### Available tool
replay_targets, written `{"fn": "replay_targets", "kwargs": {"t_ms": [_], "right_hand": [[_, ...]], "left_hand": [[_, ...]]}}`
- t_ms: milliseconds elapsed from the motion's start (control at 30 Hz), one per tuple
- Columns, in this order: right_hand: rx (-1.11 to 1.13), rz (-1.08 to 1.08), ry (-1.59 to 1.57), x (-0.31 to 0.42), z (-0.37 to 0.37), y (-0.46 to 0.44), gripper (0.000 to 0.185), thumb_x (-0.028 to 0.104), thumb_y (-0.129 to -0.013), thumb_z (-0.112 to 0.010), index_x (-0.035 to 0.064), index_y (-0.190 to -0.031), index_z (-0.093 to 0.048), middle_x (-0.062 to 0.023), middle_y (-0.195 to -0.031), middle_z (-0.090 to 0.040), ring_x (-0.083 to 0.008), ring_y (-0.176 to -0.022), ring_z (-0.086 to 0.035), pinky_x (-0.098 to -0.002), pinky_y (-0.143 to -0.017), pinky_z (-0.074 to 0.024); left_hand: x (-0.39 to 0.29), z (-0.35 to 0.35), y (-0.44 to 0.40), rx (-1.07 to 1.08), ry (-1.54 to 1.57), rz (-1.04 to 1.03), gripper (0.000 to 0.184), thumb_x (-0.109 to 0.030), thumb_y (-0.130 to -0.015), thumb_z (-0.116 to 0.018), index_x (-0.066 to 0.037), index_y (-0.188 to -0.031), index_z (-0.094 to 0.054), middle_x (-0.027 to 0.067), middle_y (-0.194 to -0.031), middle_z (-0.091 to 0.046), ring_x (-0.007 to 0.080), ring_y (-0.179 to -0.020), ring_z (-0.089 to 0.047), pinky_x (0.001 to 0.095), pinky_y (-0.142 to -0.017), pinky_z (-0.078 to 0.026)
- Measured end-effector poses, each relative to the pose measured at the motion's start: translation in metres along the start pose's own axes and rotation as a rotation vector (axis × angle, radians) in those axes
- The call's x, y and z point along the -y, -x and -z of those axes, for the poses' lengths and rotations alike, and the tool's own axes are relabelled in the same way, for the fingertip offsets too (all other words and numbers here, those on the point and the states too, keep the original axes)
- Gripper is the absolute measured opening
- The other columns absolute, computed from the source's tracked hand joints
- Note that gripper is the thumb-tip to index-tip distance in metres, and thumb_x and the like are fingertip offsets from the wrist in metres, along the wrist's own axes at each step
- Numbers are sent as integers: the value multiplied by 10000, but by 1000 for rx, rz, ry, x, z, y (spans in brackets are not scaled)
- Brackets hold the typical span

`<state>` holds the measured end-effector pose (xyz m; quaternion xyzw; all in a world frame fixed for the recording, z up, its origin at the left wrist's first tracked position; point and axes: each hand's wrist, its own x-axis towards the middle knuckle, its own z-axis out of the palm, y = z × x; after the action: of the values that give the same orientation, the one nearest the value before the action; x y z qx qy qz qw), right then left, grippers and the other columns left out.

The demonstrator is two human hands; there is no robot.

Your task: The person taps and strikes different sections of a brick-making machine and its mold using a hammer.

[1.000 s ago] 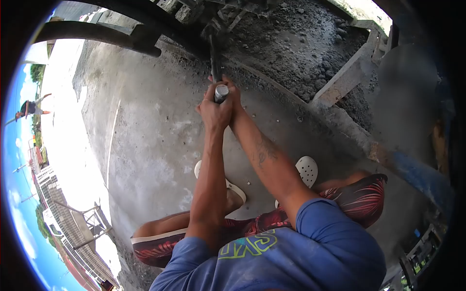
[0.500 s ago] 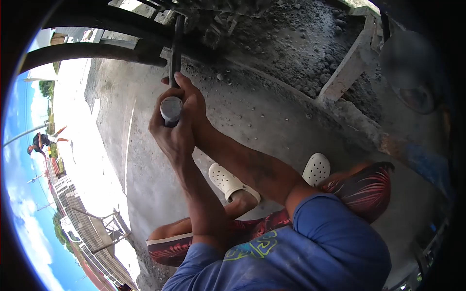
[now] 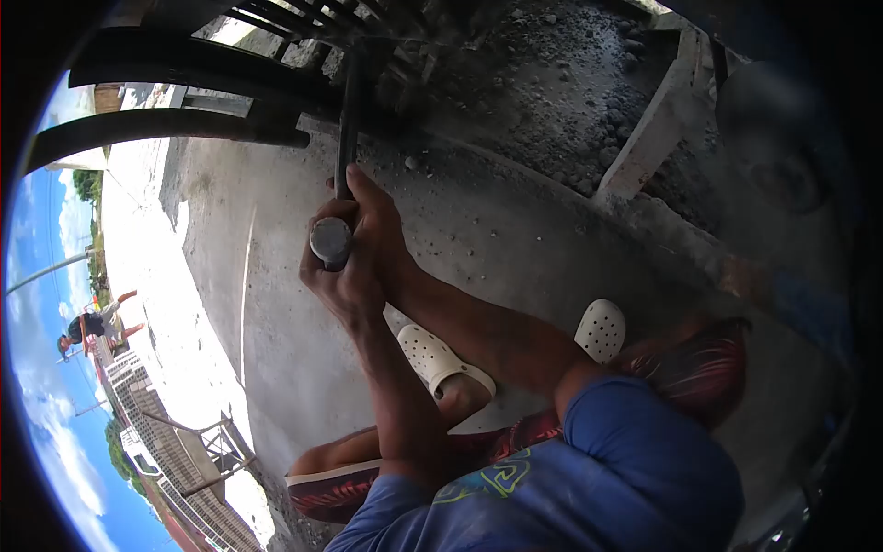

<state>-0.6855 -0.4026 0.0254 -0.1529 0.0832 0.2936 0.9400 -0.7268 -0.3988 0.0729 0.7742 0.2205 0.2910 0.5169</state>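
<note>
A long dark metal bar [image 3: 349, 129] runs from my hands up toward a dark metal frame at the top of the view, where its far part is lost in shadow. Its blunt, rounded grey end points at me. My left hand [image 3: 348, 293] is wrapped around the bar close to that end. Just beyond and to the right, my right hand [image 3: 383, 225] is closed around it too, the thumb lying along the shaft. Both hands touch each other, and some fingers are hidden.
Thick dark rails [image 3: 184, 133] extend at upper left, near slatted metal bars [image 3: 322, 18]. Loose gravel [image 3: 570, 83] lies beyond a concrete ledge beside a pale post [image 3: 648, 129]. My white clogs [image 3: 432, 362] stand on the concrete floor. Another person [image 3: 97, 324] is farther off at left.
My hands and the bar have come lower and slightly right in the view, closer to my body. The rails and frame also appear a little lower. My grip is kept.
</note>
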Motion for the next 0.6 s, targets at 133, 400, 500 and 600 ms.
{"fn": "replay_targets", "kwargs": {"t_ms": [133,400,500,600], "right_hand": [[-58,144,179,12,3,11,444,421,-937,-414,9,-1089,-482,-20,-818,-485,-64,-652,-483,-209,-620,-436],[-70,137,339,1,27,-22,448,385,-969,-303,-14,-989,-506,-42,-683,-509,-87,-631,-506,-251,-628,-442],[-44,54,182,22,38,-34,470,457,-925,-395,13,-1041,-496,-30,-695,-517,-114,-609,-528,-265,-577,-453],[-171,249,435,22,24,-19,449,415,-945,-403,11,-808,-544,-4,-629,-509,-61,-575,-474,-237,-507,-388]], "left_hand": [[18,0,0,53,50,-10,284,-107,-623,-581,21,-872,-629,77,-787,-630,155,-758,-593,268,-722,-457],[31,-8,-14,17,52,97,253,-116,-657,-599,-10,-882,-646,82,-755,-637,137,-744,-598,275,-703,-461],[32,-29,-26,54,-199,145,260,-169,-684,-651,-33,-905,-648,100,-755,-635,140,-777,-601,295,-708,-458],[32,-26,-8,75,-16,52,277,-172,-716,-621,11,-925,-628,93,-855,-642,193,-798,-607,305,-733,-467]]}}
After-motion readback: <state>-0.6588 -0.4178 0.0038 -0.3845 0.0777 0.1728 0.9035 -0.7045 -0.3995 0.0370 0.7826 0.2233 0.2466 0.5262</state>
